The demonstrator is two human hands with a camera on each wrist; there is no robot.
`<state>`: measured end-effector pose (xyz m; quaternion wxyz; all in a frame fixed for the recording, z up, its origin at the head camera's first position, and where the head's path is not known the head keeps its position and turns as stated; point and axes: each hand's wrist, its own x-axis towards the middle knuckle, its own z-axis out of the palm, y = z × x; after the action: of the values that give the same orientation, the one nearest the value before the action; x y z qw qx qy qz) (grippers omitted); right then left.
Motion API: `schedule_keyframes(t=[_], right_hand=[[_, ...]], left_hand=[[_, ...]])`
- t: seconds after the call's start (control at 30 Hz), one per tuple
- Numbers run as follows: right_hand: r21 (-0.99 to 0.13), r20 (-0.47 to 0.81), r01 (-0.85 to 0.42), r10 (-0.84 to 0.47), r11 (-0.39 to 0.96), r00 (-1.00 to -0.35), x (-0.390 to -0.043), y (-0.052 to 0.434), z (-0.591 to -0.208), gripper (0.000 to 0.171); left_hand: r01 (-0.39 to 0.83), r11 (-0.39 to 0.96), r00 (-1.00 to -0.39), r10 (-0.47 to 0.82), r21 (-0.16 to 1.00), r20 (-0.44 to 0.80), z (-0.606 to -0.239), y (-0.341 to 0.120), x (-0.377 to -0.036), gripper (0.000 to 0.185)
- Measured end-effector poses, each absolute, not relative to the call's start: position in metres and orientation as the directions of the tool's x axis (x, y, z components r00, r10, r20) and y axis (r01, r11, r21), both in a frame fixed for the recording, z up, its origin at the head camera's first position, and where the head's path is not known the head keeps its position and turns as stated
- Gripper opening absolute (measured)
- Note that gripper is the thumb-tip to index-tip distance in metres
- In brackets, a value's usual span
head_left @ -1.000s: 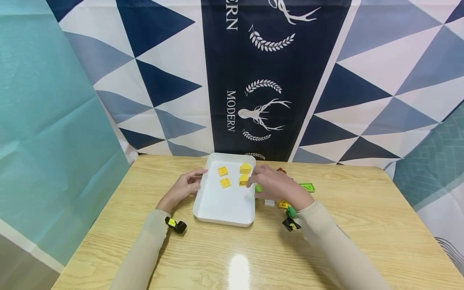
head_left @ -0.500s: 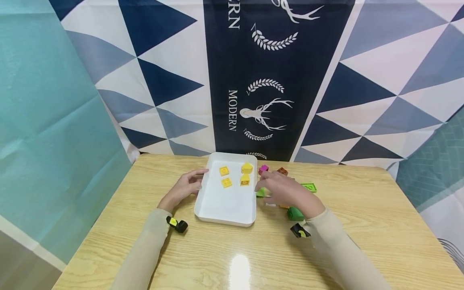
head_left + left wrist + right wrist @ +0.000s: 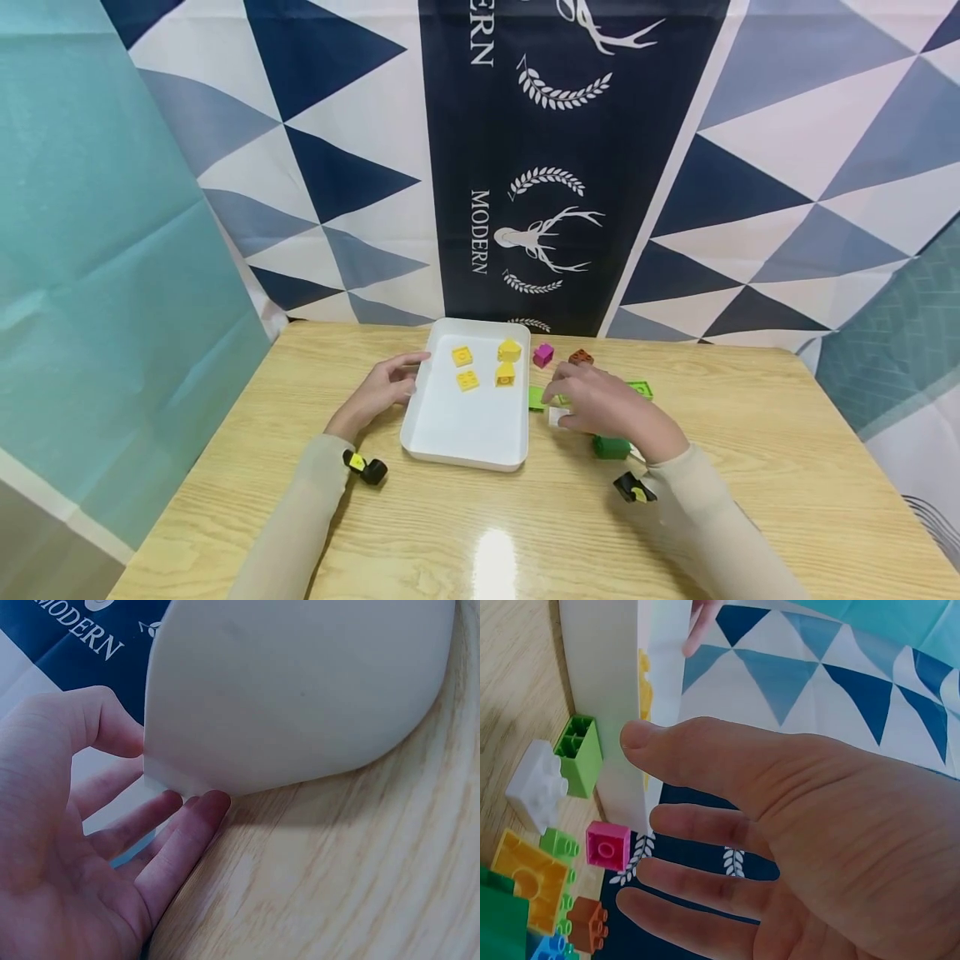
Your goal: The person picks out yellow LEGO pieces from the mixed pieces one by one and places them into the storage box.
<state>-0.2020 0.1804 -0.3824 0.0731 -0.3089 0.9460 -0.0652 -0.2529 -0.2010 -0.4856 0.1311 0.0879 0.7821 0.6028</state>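
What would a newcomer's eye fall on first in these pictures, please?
Probably the white tray at the middle of the wooden table, with four yellow bricks at its far end. The left hand touches its left edge, and the open right hand hovers over loose coloured bricks to its right.

A right hand (image 3: 795, 847) fills the frame, fingers spread and relaxed, holding nothing. Beyond it, toy bricks lie on a wooden table (image 3: 510, 690) beside a white tray (image 3: 604, 682): a light green brick (image 3: 579, 754) against the tray wall, a white brick (image 3: 536, 795), a pink brick (image 3: 606, 845), a yellow piece (image 3: 526, 877), a brown brick (image 3: 585, 924). Yellow shapes inside the tray, probably bricks, are partly hidden.
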Motion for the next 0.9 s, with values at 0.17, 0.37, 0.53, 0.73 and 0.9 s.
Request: schedule_keyframes(t=[0.17,0.37,0.53,0.73,0.9], right_hand=[[-0.179,-0.057,-0.596,-0.613,0.783,-0.788,-0.198,0.188,-0.383,0.029],[-0.187,-0.028,-0.588,-0.603,0.787,-0.798,-0.195,0.196,-0.386,0.029],[-0.183,-0.015,-0.587,-0.600,0.788,-0.800,-0.193,0.202,-0.387,0.030],[-0.213,-0.029,-0.556,-0.574,0.803,-0.818,-0.191,0.208,-0.388,0.031],[-0.222,-0.019,-0.539,-0.557,0.812,-0.830,-0.191,0.213,-0.387,0.033]], left_hand=[[-0.014,0.238,-0.950,0.301,0.971,-0.088,-0.487,-0.201,-0.253,0.072],[-0.021,0.240,-0.949,0.300,0.970,-0.095,-0.488,-0.201,-0.255,0.073],[-0.013,0.253,-0.949,0.301,0.967,-0.091,-0.488,-0.201,-0.255,0.074],[-0.019,0.264,-0.950,0.296,0.964,-0.099,-0.487,-0.200,-0.253,0.074],[-0.027,0.282,-0.952,0.286,0.959,-0.110,-0.487,-0.200,-0.253,0.073]])
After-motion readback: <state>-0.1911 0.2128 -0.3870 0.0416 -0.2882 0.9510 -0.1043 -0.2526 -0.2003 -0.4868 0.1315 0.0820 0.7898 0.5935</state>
